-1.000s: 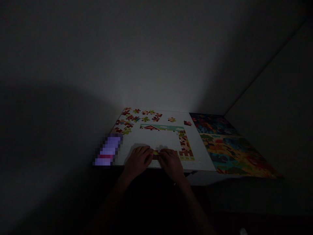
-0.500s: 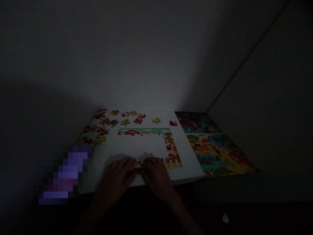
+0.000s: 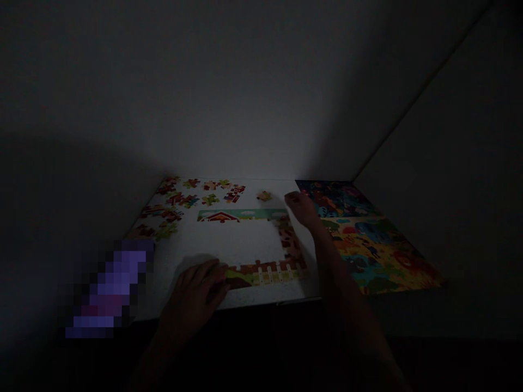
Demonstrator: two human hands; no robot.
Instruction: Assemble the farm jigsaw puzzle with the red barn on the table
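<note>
left hand (image 3: 196,288) at near puzzle strip (image 3: 269,274); right hand (image 3: 301,208) curled, far right; grips unclear in gloom. strip likely light, stiff; pinch edges.

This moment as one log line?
puzzle: partly joined | left hand: at near edge | right hand: by far right corner | loose pieces: mostly far left

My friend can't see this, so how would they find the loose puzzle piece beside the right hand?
Start at the white table, then go to its far side. Behind the blue-green puzzle strip, just left of the right hand, lies a tan-looking puzzle piece. It lies alone, unlike the jumbled pieces farther left.
</note>
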